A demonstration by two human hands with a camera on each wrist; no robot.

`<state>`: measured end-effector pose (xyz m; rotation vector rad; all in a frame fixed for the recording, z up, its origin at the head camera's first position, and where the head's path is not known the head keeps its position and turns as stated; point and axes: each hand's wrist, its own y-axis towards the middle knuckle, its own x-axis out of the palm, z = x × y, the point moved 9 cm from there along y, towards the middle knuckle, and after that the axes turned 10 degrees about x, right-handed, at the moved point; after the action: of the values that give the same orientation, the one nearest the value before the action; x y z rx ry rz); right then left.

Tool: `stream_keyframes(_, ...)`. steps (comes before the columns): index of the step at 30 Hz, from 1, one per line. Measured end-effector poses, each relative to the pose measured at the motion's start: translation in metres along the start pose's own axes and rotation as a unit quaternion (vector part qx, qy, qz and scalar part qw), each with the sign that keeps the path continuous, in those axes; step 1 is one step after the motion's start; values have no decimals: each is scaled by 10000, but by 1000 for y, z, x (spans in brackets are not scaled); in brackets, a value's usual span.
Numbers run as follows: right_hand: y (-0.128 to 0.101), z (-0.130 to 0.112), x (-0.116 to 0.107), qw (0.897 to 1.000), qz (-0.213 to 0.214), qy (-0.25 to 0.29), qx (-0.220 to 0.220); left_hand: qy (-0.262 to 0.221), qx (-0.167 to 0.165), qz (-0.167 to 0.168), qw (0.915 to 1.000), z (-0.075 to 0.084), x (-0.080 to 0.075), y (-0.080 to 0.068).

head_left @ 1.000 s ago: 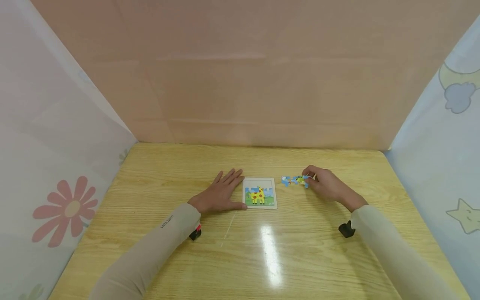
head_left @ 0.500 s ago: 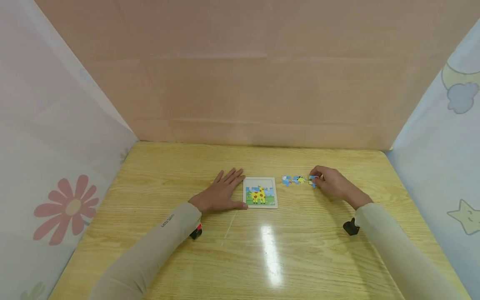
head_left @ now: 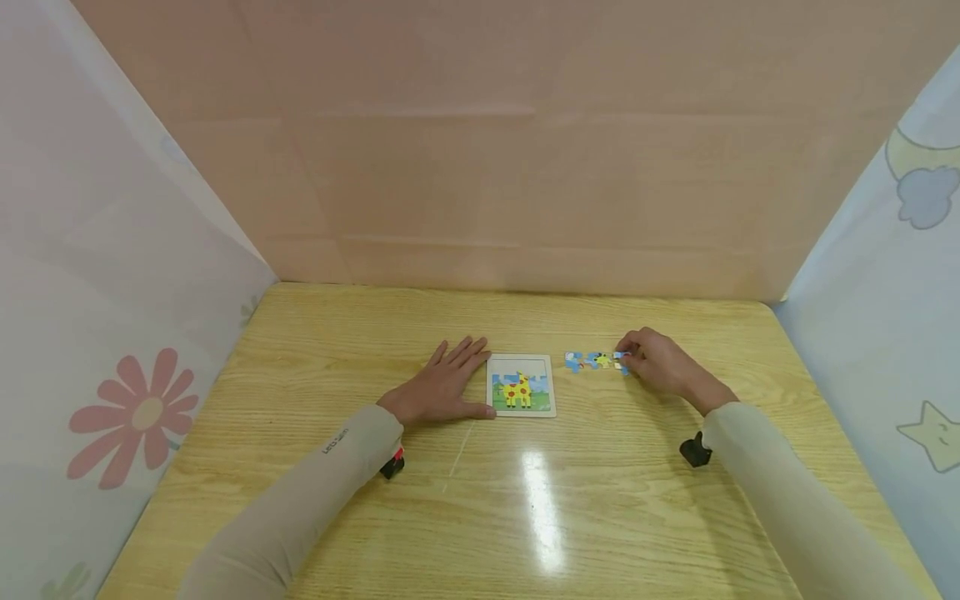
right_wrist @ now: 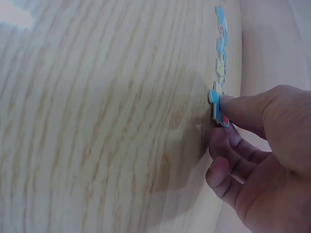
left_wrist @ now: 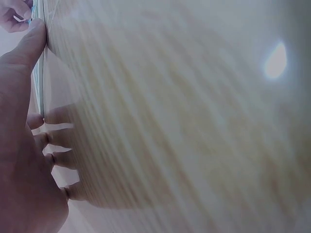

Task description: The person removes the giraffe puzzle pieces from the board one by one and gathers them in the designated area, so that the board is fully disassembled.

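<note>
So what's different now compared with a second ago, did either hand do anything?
The right hand slid a little to the right along the row of loose blue puzzle pieces and now pinches the small blue piece at its right end, lifted on edge. The left hand stayed flat on the wooden table beside the white-framed giraffe puzzle board, which did not move.

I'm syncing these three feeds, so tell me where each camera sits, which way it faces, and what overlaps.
Head: looks forward and down at the table; both hands and sleeves show.
Left wrist: skims the tabletop; left hand flat beside the puzzle board.
Right wrist: low along the table; right hand pinches a puzzle piece.
Shared: head view also shows that piece.
</note>
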<state>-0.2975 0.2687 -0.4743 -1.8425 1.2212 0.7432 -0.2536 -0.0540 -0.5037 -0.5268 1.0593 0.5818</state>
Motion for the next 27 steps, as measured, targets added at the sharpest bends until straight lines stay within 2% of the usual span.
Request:
stream_keyframes(8,2,3,2,10000,44,5,-13,-144,16,-6,9999,5,-4,-2)
stream_keyframes(16,7,-2,10,9992,312,71,-232,-141,-18,-24,9999,3,-3,-2)
stream_keyframes(21,9,-33,24,9987,211,134,-446,-141,13,-22,9999,3,-3,-1)
stream_keyframes(27,15,-82,44,9966,170,-82,-799,-155,-26,-37,9999,1,-2,0)
